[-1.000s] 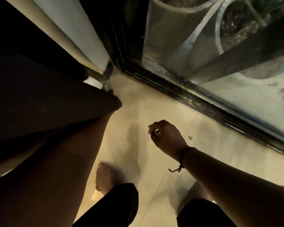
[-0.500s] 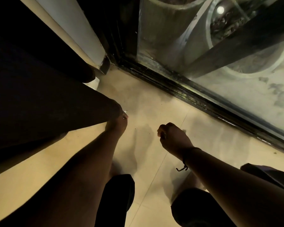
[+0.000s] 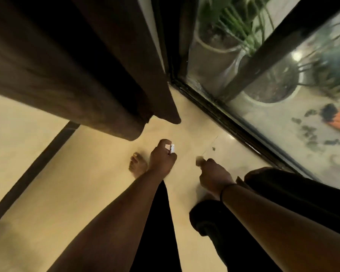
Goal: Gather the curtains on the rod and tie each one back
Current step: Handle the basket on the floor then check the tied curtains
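A dark brown curtain (image 3: 71, 61) hangs in heavy folds at the upper left, its hem just above the floor. My left hand (image 3: 161, 161) is below that hem, apart from the cloth, fingers closed around a small white object (image 3: 172, 149). My right hand (image 3: 214, 175) is a closed fist a little to the right, with a thin dark band on the wrist. Its fingertips are blurred, and I see nothing in it. The curtain rod and any tie-back are out of view.
A glass door with a dark frame and floor track (image 3: 224, 114) runs along the right, with potted plants (image 3: 243, 26) behind it. My bare foot (image 3: 137, 165) and dark trousers (image 3: 161, 232) are on the pale tiled floor. A dark strip (image 3: 31, 169) crosses the floor at left.
My left hand has come away from the curtain and dropped toward the middle, next to my right hand. The view has tilted up, so more of the curtain and the plants shows.
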A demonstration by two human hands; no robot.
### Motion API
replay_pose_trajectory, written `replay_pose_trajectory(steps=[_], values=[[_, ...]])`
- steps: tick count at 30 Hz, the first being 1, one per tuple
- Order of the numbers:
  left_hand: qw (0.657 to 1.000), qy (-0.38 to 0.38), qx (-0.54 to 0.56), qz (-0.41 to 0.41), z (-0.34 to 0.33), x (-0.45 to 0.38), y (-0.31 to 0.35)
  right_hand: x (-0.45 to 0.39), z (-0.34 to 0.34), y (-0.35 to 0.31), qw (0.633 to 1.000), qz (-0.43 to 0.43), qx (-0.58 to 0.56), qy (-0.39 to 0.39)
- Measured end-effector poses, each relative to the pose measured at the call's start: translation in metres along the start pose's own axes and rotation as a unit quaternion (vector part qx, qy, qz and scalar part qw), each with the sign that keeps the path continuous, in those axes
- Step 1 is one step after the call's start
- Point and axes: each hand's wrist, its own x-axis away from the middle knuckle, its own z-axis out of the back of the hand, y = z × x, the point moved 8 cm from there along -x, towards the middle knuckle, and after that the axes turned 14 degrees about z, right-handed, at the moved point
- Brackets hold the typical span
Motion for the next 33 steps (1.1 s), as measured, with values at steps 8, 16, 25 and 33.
replay_pose_trajectory(steps=[8,16,25,33], values=[[0.997,0.005,0.078,-0.029,0.024,0.247,-0.051,0.192,-0.015,-0.048,0.993,0.114,0.017,-0.017],[0.99,-0.056,0.021,-0.126,-0.014,0.443,-0.102,0.414,-0.042,0.012,0.975,0.07,-0.126,0.169],[0.95,-0.12,-0.102,-0.268,-0.159,0.647,-0.101,0.685,-0.112,0.109,0.951,0.007,-0.124,0.285],[0.842,-0.293,-0.269,-0.364,-0.491,0.905,-0.124,0.994,-0.274,0.315,0.85,-0.131,-0.241,0.449]])
